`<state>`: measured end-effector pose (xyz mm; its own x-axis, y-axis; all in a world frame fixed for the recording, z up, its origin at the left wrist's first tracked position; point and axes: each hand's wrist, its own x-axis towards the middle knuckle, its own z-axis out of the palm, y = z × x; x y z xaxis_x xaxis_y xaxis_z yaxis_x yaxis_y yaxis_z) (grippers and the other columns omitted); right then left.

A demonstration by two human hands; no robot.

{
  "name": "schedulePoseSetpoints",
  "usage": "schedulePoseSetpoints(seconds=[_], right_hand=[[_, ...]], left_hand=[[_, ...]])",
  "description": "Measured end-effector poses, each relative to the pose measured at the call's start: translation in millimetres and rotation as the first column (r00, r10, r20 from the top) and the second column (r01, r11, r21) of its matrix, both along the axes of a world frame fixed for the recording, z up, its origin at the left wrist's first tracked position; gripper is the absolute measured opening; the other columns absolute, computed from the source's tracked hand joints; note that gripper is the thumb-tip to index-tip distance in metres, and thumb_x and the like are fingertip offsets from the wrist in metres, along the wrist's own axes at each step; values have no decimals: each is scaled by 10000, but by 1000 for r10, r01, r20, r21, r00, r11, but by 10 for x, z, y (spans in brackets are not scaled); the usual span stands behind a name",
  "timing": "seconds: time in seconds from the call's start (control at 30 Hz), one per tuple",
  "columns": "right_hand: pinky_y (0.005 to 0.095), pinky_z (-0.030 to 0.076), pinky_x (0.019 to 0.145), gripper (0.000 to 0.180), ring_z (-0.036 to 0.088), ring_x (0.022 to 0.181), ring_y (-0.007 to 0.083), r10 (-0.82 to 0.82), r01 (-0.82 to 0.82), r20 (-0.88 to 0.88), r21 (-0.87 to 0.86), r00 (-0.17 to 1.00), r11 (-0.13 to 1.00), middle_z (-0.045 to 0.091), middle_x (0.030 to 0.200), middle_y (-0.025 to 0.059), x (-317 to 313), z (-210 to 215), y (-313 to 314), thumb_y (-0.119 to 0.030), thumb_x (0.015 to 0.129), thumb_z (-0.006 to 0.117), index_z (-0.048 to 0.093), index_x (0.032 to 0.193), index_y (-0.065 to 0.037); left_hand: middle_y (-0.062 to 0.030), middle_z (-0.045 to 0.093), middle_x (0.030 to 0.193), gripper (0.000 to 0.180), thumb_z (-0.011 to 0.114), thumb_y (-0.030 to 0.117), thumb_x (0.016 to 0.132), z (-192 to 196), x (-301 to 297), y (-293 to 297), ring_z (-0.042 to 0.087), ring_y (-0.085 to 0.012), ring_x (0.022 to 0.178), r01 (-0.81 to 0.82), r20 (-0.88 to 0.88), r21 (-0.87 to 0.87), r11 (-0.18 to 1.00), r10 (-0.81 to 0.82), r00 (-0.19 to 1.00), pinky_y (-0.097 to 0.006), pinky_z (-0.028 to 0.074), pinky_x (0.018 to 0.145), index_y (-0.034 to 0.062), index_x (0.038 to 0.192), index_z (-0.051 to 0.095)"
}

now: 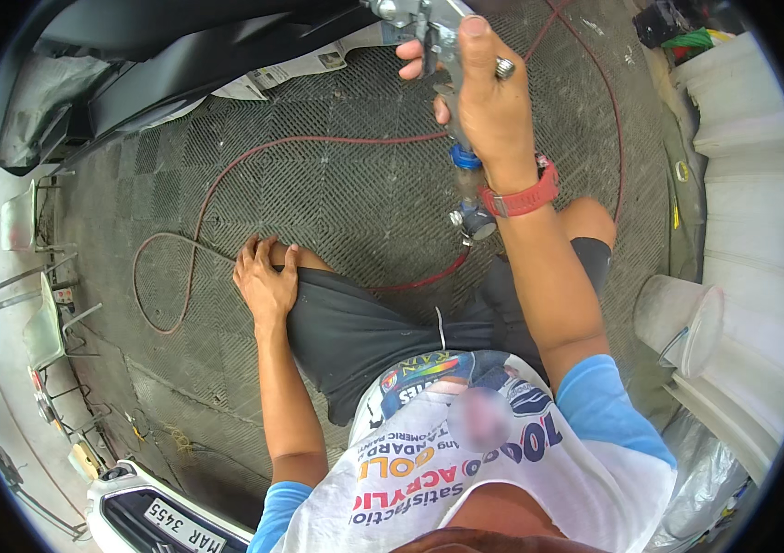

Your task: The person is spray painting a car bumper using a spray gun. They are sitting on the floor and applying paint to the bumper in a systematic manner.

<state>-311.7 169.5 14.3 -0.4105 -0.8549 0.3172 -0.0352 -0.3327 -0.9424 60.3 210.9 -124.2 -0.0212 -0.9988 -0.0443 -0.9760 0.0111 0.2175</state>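
Observation:
My right hand [495, 101] is raised at the top of the view, its fingers wrapped round the handle of a metal spray gun [448, 85]. The gun's head is cut off by the upper edge. Below the handle hang a blue ring fitting [465, 158] and a dark valve [477, 222], joined to a red air hose [429, 278]. A red watch [523, 197] circles that wrist. My left hand [265, 280] lies on my left knee with its fingers stretched over it, holding nothing. Beyond it, at the upper left, stands a large black body panel [198, 69].
Newspaper sheets [304, 66] line the panel's edge. The hose loops over the dark ribbed floor mat [336, 184]. Chairs [41, 323] stand along the left, a white car front [161, 507] at lower left. On the right are a white bucket [677, 323] and pale ridged sheeting [747, 138].

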Motion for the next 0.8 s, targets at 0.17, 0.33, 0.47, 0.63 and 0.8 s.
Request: schedulePoseSetpoints(seconds=[0.17, 0.33, 0.47, 0.63, 0.8], right_hand=[[224, 518, 525, 574, 750, 903, 114, -82, 83, -20, 75, 996, 994, 789, 1051, 81, 1, 43, 69, -517, 1169, 465, 680, 1419, -47], [219, 507, 524, 572, 731, 909, 113, -44, 45, -14, 38, 999, 998, 781, 1059, 83, 254, 176, 100, -501, 1166, 458, 680, 1431, -46], [218, 492, 507, 607, 705, 821, 79, -3, 3, 3, -1, 1000, 1000, 772, 962, 65, 571, 432, -6, -539, 1169, 459, 720, 1345, -21], [219, 484, 492, 642, 704, 758, 95, 55, -68, -92, -137, 994, 988, 769, 919, 70, 957, 795, -142, -572, 1166, 437, 707, 1329, -12], [209, 458, 504, 657, 682, 770, 70, 140, -146, -69, -90, 988, 985, 765, 975, 58, 1339, 1285, -126, -555, 1170, 451, 682, 1411, 11]], left_hand=[[-193, 600, 1567, 511, 774, 445, 948, -26, 35, 32, 483, -412, 1510, 7, -15, -49, 999, -8, 1000, -563, 319, 1284, 125, 1346, 768], [-201, 614, 1548, 502, 785, 439, 939, -22, 5, 2, 511, -405, 1475, 2, -42, -70, 998, -5, 999, -560, 333, 1269, 115, 1323, 779], [-199, 623, 1542, 531, 782, 455, 936, -20, 35, 1, 523, -406, 1474, 6, -73, -59, 998, -10, 997, -559, 348, 1260, 100, 1331, 779], [-199, 628, 1538, 526, 782, 449, 933, -78, 97, 8, 533, -408, 1461, -8, -103, -78, 997, 0, 995, -554, 354, 1255, 101, 1327, 782], [-197, 637, 1531, 521, 779, 446, 934, -124, 162, 7, 542, -410, 1449, -20, -126, -90, 996, 9, 992, -550, 360, 1251, 105, 1328, 783]])
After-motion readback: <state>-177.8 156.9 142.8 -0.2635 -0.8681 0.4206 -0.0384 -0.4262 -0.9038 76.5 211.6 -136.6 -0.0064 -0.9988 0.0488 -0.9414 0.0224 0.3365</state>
